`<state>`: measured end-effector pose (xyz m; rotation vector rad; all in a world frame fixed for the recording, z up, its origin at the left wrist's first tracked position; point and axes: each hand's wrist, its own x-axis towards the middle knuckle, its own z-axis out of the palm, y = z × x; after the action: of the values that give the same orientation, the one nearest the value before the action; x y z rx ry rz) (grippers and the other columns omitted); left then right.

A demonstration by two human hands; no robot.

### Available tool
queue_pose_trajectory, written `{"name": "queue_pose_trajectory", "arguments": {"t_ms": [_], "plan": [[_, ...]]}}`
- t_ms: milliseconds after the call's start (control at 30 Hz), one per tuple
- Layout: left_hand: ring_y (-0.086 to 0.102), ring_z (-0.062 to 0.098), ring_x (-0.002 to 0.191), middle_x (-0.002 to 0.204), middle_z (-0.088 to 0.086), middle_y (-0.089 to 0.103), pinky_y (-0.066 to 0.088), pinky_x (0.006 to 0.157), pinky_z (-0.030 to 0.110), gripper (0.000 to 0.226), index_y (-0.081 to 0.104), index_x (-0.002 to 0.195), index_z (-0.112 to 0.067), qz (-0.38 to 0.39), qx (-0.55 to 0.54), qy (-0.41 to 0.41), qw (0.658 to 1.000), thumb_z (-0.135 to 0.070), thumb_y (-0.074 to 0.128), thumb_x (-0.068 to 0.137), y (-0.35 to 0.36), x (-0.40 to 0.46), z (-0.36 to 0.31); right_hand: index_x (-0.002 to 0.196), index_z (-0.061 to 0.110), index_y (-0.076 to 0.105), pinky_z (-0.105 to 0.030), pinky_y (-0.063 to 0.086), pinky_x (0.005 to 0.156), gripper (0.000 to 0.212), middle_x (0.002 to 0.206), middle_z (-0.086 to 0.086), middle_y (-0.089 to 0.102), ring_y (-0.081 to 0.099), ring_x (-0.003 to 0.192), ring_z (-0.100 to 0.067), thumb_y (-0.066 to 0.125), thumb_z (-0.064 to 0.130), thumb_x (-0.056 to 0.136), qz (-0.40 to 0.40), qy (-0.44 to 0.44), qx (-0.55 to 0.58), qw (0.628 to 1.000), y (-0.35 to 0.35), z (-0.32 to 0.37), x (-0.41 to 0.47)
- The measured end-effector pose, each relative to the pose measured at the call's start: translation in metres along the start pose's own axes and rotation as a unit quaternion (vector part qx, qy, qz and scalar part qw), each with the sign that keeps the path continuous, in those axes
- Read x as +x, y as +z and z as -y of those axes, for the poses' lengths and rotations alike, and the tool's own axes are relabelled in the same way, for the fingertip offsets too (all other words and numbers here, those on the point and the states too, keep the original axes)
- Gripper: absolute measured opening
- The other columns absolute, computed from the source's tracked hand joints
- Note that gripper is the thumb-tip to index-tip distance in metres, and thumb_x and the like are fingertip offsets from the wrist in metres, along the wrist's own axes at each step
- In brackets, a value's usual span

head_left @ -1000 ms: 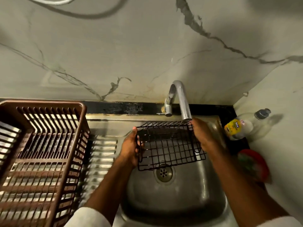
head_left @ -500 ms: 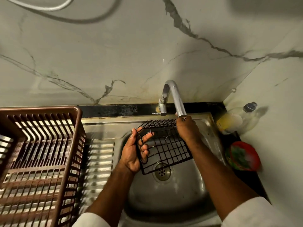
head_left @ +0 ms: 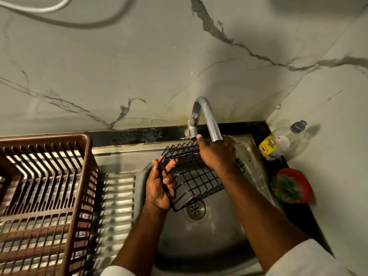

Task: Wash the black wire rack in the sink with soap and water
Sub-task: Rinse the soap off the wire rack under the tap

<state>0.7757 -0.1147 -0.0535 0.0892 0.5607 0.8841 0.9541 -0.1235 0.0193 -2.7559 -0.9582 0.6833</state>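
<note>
The black wire rack (head_left: 196,179) hangs tilted over the steel sink (head_left: 201,242), under the curved tap (head_left: 209,118). My left hand (head_left: 159,185) grips the rack's left edge, fingers curled through the wires. My right hand (head_left: 217,153) lies over the rack's far right part, just under the spout; its thumb points up toward the tap's base. Its fingers are behind the spout, so whether they hold the rack is hidden. A clear soap bottle (head_left: 278,142) with a yellow label lies on the counter at the right.
A brown plastic dish basket (head_left: 39,196) fills the left, on the ribbed draining board (head_left: 117,198). A red dish (head_left: 292,186) with a green scrubber sits right of the sink. The marble wall stands close behind the tap. The drain (head_left: 196,209) lies below the rack.
The rack has turned from flat to tilted, its left end swinging toward me. My left hand shifted its hold on the left edge. My right hand rose toward the spout.
</note>
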Motion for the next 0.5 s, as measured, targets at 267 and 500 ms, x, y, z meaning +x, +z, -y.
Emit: {"name": "queue_pose_trajectory", "arguments": {"t_ms": [267, 500], "plan": [[0.046, 0.001, 0.034, 0.066, -0.004, 0.068, 0.036, 0.032, 0.009, 0.043, 0.066, 0.101, -0.015, -0.030, -0.017, -0.017, 0.999, -0.043, 0.034, 0.108, -0.004, 0.010, 0.000, 0.158, 0.009, -0.011, -0.045, -0.004, 0.125, 0.100, 0.167, -0.015, -0.014, -0.013, 0.154, -0.029, 0.011, 0.080, 0.091, 0.023, -0.161, -0.027, 0.986, 0.026, 0.022, -0.067], [0.045, 0.002, 0.035, 0.051, -0.008, 0.055, 0.036, 0.034, 0.010, 0.045, 0.074, 0.096, -0.015, -0.082, -0.018, -0.011, 0.996, -0.036, 0.035, 0.107, -0.012, 0.025, -0.009, 0.159, 0.003, 0.008, -0.050, 0.010, 0.125, 0.102, 0.166, -0.023, 0.009, 0.008, 0.154, -0.037, 0.016, 0.079, 0.092, 0.004, -0.072, -0.065, 0.995, -0.001, 0.003, -0.028]]}}
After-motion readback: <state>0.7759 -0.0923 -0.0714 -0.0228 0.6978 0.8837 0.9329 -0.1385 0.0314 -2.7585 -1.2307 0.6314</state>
